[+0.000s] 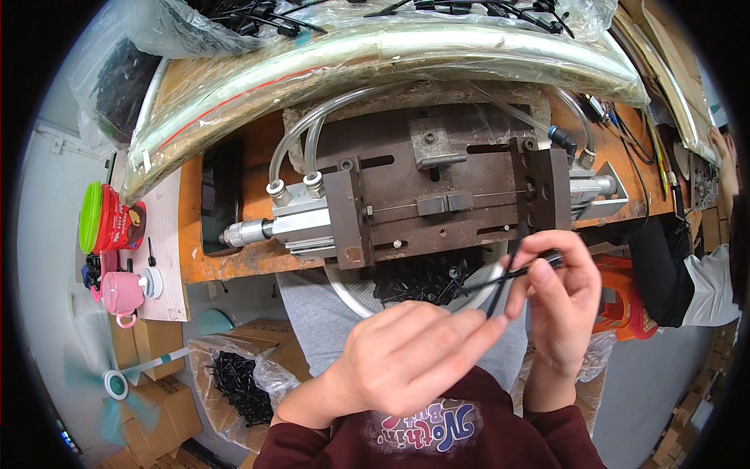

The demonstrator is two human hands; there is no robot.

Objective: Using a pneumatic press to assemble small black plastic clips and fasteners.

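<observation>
In front of my chest, my left hand [418, 352] and my right hand [561, 301] are close together. The right thumb and fingers pinch slim black plastic rods [512, 272], which cross one another. My left fingertips close on the lower end of one rod. How many rods there are is hard to make out. Behind the hands stands a brown metal fixture [469, 168] with a small split grey block [445, 205] on a thin rod at its middle. Below the fixture a white basin [351, 295] of similar black parts [426, 277] sits on my lap, partly hidden by my left hand.
Air cylinders [305, 223] with clear hoses flank the fixture. A plastic-wrapped roll [391, 48] lies across the back of the orange bench [226, 270]. At left are a pink mug [123, 295], a red tub [125, 221] and a fan [116, 384]. Another person's arm [728, 176] shows at far right.
</observation>
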